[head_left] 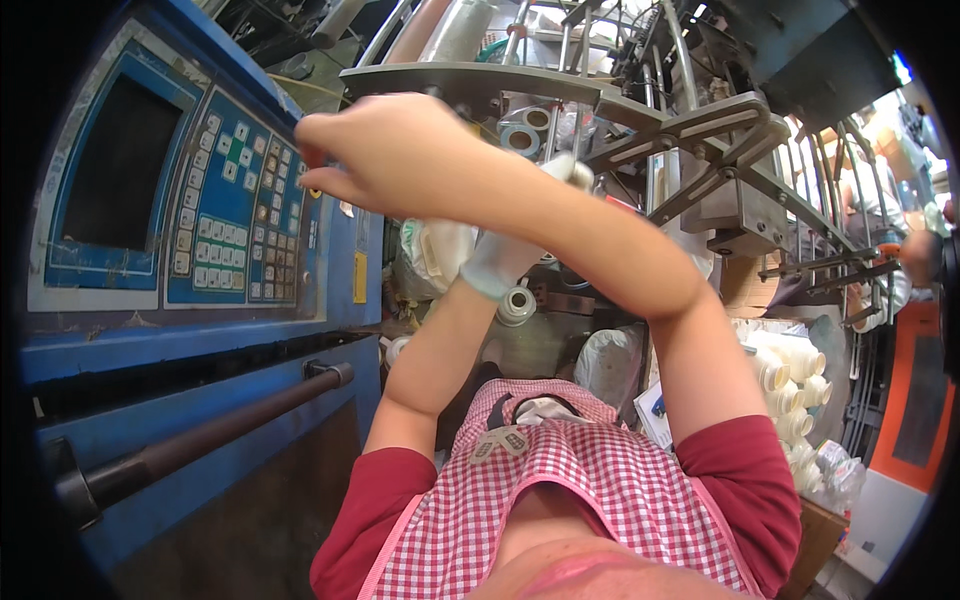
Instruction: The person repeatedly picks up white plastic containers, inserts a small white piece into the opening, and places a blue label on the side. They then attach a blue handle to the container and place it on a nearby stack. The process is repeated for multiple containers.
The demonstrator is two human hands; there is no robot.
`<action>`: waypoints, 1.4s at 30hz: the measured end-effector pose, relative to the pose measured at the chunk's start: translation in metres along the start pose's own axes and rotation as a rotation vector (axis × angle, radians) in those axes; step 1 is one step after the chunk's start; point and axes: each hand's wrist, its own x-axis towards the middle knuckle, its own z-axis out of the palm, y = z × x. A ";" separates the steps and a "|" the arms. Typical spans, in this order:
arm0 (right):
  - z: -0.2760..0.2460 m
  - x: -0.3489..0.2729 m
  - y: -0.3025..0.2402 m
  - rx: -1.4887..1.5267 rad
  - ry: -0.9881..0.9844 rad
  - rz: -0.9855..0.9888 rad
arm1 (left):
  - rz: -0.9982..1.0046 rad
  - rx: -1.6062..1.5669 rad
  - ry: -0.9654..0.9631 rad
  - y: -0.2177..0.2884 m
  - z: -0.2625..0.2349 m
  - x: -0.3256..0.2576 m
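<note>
My bare right hand (pixel 385 150) reaches across to the left, over my left arm, to the right edge of a blue machine control panel (pixel 232 200). Its thumb is stretched out and stands apart from the bent fingers, close to a small yellow-ringed button (pixel 315 193). I see nothing held in it. A pale glove covers my left hand (pixel 505 258), which points forward beneath my right forearm. That forearm hides most of its fingers, so its grip does not show. Just below the gloved wrist is a white round-necked plastic container (pixel 517 304); whether they touch is unclear.
A metal frame with rods and slotted arms (pixel 690 140) spans the front and right. A dark handle bar (pixel 220 420) crosses the blue machine front at left. White plastic containers (pixel 790 390) are piled at right. Before me sits a white plastic bag (pixel 608 365).
</note>
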 end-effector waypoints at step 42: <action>0.031 -0.118 0.032 0.420 0.974 0.247 | 0.477 1.261 0.575 0.150 0.017 -0.031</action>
